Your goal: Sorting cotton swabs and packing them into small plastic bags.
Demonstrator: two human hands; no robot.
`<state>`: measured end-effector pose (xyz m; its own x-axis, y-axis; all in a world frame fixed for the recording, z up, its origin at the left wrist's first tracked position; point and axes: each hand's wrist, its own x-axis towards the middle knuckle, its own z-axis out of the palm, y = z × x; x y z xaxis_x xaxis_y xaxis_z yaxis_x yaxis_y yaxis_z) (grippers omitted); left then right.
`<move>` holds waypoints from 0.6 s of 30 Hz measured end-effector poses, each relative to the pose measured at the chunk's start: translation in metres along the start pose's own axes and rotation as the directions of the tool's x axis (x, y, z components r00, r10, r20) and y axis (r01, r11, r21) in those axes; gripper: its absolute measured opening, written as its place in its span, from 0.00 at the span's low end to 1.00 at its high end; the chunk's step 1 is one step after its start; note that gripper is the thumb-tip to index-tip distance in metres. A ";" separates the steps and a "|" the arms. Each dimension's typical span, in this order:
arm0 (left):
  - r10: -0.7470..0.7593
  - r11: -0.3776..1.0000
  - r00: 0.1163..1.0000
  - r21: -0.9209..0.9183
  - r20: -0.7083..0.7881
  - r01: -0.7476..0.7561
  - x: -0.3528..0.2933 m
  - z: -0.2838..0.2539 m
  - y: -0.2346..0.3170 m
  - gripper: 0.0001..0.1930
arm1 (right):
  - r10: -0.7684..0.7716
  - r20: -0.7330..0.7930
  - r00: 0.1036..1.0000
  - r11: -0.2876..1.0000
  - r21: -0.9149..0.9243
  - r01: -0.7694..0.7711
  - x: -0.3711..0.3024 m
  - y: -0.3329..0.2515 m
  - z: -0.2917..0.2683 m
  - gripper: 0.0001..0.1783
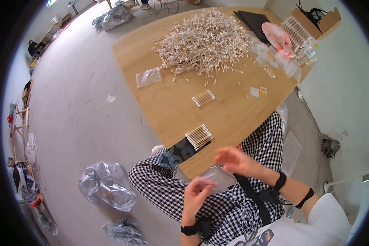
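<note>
My left hand [196, 197], low over my lap, pinches a small clear plastic bag [211, 180] between thumb and fingers. My right hand [235, 161] is raised just above the table's near corner, its fingers loosely bent and apart, with nothing visible in it. Closest to the hands on the table is a neat row of cotton swabs [199, 137], lying partly over a dark patterned pad [180, 151]. A smaller row of cotton swabs [203, 98] lies farther up. Toward the far side rises a big loose heap of cotton swabs [205, 43].
The wooden table [160, 110] also bears a flat clear bag [149, 77], small cards [255, 92], a single swab [243, 89], a pink item [278, 39], a plastic bottle [307, 53] and an open cardboard box [322, 24]. Crumpled plastic bags [106, 185] lie on the floor at left.
</note>
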<state>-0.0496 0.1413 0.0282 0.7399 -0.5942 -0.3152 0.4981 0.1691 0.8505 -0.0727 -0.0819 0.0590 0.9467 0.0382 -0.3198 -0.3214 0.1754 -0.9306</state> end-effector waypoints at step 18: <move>0.042 0.999 0.989 -0.019 -0.138 -0.045 -0.008 0.007 0.005 0.11 | -0.534 0.189 0.824 0.497 -0.718 0.487 -0.013 -0.007 0.057 0.19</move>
<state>-0.0561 0.1411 0.0379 0.8157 -0.4720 -0.3343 0.4728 0.2110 0.8555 -0.0810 -0.0275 0.0801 0.9556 0.1241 0.2671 0.2866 -0.6008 -0.7462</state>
